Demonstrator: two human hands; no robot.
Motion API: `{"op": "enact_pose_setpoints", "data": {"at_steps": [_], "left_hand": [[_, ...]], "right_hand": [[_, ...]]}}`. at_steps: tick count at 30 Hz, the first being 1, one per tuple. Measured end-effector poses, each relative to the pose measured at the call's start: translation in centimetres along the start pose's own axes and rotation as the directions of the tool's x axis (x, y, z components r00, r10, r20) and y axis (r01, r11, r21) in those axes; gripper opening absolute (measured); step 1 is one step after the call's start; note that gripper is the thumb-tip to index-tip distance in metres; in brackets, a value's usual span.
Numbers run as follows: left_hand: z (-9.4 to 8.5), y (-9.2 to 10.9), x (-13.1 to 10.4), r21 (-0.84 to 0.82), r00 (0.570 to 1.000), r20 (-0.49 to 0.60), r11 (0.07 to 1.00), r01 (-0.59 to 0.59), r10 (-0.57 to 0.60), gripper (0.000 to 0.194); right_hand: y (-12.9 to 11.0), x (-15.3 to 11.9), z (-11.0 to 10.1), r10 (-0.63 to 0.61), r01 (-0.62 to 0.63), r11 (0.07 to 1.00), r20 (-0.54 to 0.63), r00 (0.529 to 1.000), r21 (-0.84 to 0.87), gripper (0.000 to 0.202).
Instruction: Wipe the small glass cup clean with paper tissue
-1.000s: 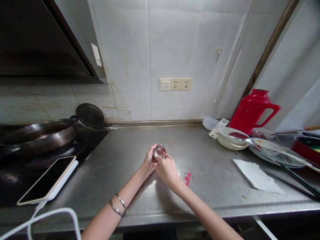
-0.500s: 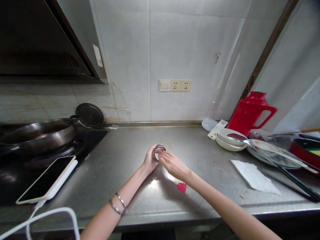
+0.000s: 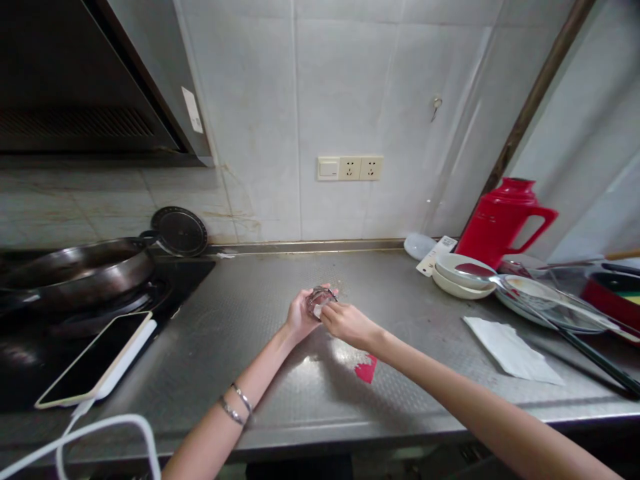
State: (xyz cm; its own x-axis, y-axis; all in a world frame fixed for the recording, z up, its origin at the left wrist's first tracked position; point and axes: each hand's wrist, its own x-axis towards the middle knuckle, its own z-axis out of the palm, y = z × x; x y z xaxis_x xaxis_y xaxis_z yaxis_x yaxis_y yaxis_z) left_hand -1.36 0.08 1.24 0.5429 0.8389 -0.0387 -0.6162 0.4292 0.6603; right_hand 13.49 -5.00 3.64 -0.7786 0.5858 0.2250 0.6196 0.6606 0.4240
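Note:
Over the middle of the steel counter, my left hand (image 3: 299, 316) is wrapped round a small clear round container (image 3: 320, 298), like a glass or jar, with its opening facing up. My right hand (image 3: 345, 321) is at the container's near right rim, its fingers pinched together on a small white piece (image 3: 318, 311) that looks like tissue or paper. Part of the container is hidden by the fingers. Below my right wrist, a torn red scrap (image 3: 366, 369) lies on the counter.
A pan (image 3: 85, 273) sits on the stove at left, beside a phone (image 3: 95, 360) with a white cable. At right are a folded white tissue (image 3: 513, 350), stacked bowls (image 3: 463, 288), a red thermos (image 3: 500, 223) and a plate with utensils. Wall sockets (image 3: 360, 169) are behind.
My right hand's fingers have gone from stretched flat over the container to pinched at its rim. The left hand has turned slightly, and its fingertips now show behind the container.

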Motion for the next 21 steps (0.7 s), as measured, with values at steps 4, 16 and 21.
{"op": "enact_pose_setpoints", "data": {"at_steps": [4,16,21], "left_hand": [[-0.3,0.7,0.4,0.02,0.983,-0.051,0.984,0.18,-0.178,0.039],[0.3,-1.2,0.8,0.086,0.972,-0.232,0.996,-0.006,0.026,0.022],[0.1,-1.8,0.7,0.116,0.956,-0.27,0.99,-0.082,0.111,0.024]], "right_hand": [[1.1,0.0,0.0,-0.065,0.065,0.998,0.02,0.998,-0.006,0.019],[-1.7,0.3,-0.6,0.218,-0.225,0.972,0.088,0.972,0.072,0.015],[-3.2,0.7,-0.4,0.483,-0.483,0.799,0.096,0.87,0.357,0.026]]}}
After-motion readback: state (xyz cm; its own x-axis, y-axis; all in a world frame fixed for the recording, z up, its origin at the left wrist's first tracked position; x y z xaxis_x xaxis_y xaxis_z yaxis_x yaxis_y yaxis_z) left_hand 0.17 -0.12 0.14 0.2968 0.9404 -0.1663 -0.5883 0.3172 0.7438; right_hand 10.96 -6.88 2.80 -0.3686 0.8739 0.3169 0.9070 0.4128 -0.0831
